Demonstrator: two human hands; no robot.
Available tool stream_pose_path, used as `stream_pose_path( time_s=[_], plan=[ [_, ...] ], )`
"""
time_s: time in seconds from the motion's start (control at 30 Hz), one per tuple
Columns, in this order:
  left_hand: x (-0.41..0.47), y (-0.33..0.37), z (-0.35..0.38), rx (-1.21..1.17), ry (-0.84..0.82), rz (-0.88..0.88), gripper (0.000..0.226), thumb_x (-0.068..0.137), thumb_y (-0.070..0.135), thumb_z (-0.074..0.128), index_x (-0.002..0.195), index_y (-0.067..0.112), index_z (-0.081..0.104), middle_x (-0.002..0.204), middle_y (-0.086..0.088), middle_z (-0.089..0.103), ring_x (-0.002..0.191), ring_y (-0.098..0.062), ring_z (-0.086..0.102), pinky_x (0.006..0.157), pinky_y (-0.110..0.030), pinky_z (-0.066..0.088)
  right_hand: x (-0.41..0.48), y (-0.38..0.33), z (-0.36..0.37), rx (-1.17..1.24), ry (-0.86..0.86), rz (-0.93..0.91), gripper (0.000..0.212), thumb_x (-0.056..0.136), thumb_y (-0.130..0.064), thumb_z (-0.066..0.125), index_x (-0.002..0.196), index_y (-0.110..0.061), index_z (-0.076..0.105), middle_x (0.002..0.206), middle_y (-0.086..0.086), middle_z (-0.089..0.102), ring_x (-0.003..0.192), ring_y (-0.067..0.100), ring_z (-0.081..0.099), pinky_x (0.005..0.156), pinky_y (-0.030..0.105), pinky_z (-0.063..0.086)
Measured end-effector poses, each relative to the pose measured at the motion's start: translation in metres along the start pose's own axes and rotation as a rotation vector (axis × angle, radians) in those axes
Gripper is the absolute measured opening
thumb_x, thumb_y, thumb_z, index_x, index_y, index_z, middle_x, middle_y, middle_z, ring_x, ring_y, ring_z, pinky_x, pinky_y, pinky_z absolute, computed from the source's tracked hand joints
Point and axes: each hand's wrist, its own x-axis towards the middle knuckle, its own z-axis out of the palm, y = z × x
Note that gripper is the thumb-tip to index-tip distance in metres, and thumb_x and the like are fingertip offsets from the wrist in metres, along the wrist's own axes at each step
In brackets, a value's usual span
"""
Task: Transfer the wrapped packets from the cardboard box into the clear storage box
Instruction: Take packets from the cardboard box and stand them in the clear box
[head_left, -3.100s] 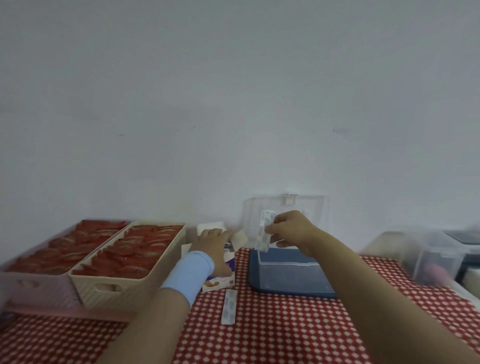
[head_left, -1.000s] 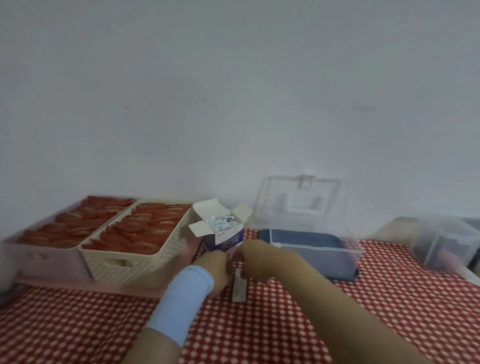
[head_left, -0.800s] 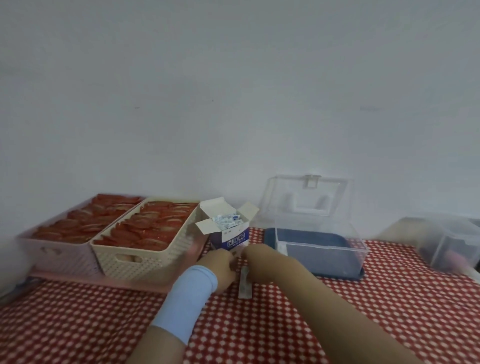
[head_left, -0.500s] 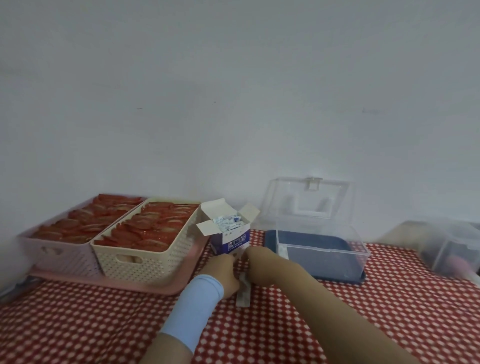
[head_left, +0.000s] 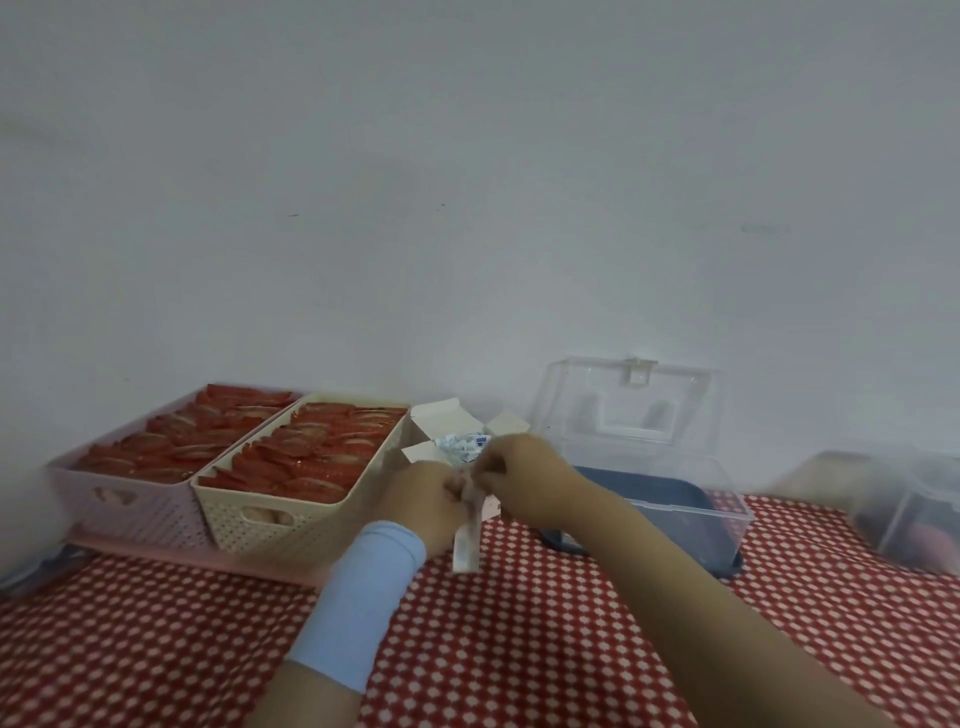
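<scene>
Just in front of the cardboard box (head_left: 442, 417), the left hand (head_left: 427, 500) and right hand (head_left: 525, 477) pinch one dangling wrapped packet (head_left: 466, 546), its print too blurred to read.

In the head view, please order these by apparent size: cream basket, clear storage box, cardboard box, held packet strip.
1. clear storage box and cream basket: they look alike, so unranked.
2. cardboard box, partly hidden.
3. packet strip, smallest.

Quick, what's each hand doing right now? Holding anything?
Left hand: pinches the upper end of a wrapped packet.
Right hand: pinches the same packet at its upper end.
</scene>
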Motion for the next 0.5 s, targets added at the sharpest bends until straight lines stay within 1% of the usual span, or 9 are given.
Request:
stream_pose_path(
  time_s=[0.03,0.1,0.13,0.17,0.23,0.33,0.37,0.43,0.5],
  plan=[
    [0.002,0.0,-0.009,-0.035,0.043,0.002,0.025,0.089,0.025,0.059,0.065,0.023,0.062,0.071,0.008,0.063,0.077,-0.017,0.06,0.065,-0.026,0.041,0.003,-0.003,-0.006,0.045,0.056,-0.023,0.019,0.098,-0.014,0.058,0.113,-0.013,0.07,0.11,0.003,0.067,0.084,0.013,0.06,0.079,0.025,0.053],
    [0.006,0.001,-0.032,-0.097,0.152,0.024,0.02,0.089,0.025,0.061,0.069,0.025,0.062,0.079,0.004,0.065,0.076,-0.016,0.058,0.061,-0.026,0.038,0.013,-0.006,-0.016,0.084,0.141,-0.052,0.021,0.097,-0.013,0.059,0.116,-0.014,0.069,0.107,-0.001,0.065,0.087,0.012,0.059,0.079,0.023,0.053],
    [0.009,0.001,-0.041,-0.125,0.21,0.03,0.017,0.089,0.023,0.061,0.073,0.023,0.063,0.082,0.001,0.066,0.077,-0.018,0.06,0.062,-0.027,0.04,0.018,-0.007,-0.02,0.066,0.156,-0.065,0.021,0.097,-0.013,0.06,0.115,-0.015,0.07,0.108,-0.002,0.065,0.091,0.011,0.06,0.079,0.021,0.051],
    [0.014,0.001,-0.049,-0.167,0.259,0.03,0.013,0.088,0.021,0.062,0.076,0.02,0.064,0.084,-0.001,0.069,0.078,-0.02,0.062,0.065,-0.029,0.044,0.023,-0.008,-0.022,0.039,0.156,-0.071,0.021,0.097,-0.013,0.06,0.114,-0.016,0.072,0.11,-0.002,0.067,0.095,0.011,0.061,0.081,0.019,0.049],
    [0.026,-0.002,-0.058,-0.274,0.322,0.011,0.007,0.087,0.017,0.064,0.082,0.014,0.068,0.084,-0.004,0.072,0.079,-0.023,0.068,0.072,-0.035,0.054,0.035,-0.009,-0.024,-0.016,0.137,-0.07,0.021,0.098,-0.013,0.059,0.111,-0.018,0.074,0.115,-0.002,0.07,0.102,0.013,0.064,0.087,0.023,0.051],
    [0.041,-0.01,-0.059,-0.409,0.407,-0.011,0.006,0.085,0.014,0.065,0.081,0.015,0.07,0.082,-0.003,0.073,0.08,-0.024,0.07,0.077,-0.044,0.058,0.054,-0.009,-0.014,-0.153,0.105,-0.065,0.026,0.1,-0.016,0.055,0.118,-0.024,0.072,0.124,-0.005,0.068,0.11,0.015,0.063,0.094,0.031,0.053],
    [0.044,-0.013,-0.057,-0.423,0.435,-0.02,0.007,0.085,0.014,0.065,0.081,0.014,0.07,0.082,-0.003,0.073,0.081,-0.024,0.069,0.078,-0.044,0.058,0.06,-0.009,-0.009,-0.209,0.091,-0.066,0.029,0.101,-0.016,0.054,0.123,-0.026,0.069,0.127,-0.005,0.066,0.112,0.016,0.062,0.096,0.033,0.052],
    [0.05,-0.021,-0.05,-0.438,0.481,-0.052,0.007,0.086,0.012,0.064,0.083,0.011,0.07,0.083,-0.004,0.073,0.082,-0.023,0.068,0.077,-0.039,0.056,0.072,-0.008,0.001,-0.292,0.051,-0.081,0.036,0.101,-0.013,0.052,0.132,-0.027,0.064,0.131,-0.005,0.065,0.116,0.017,0.06,0.097,0.035,0.052],
    [0.054,-0.028,-0.045,-0.462,0.498,-0.072,0.008,0.087,0.012,0.064,0.085,0.009,0.071,0.083,-0.004,0.073,0.082,-0.023,0.067,0.074,-0.035,0.053,0.083,-0.006,0.009,-0.349,0.011,-0.1,0.038,0.1,-0.012,0.055,0.134,-0.026,0.062,0.131,-0.004,0.063,0.116,0.019,0.06,0.096,0.035,0.052]
  ],
)
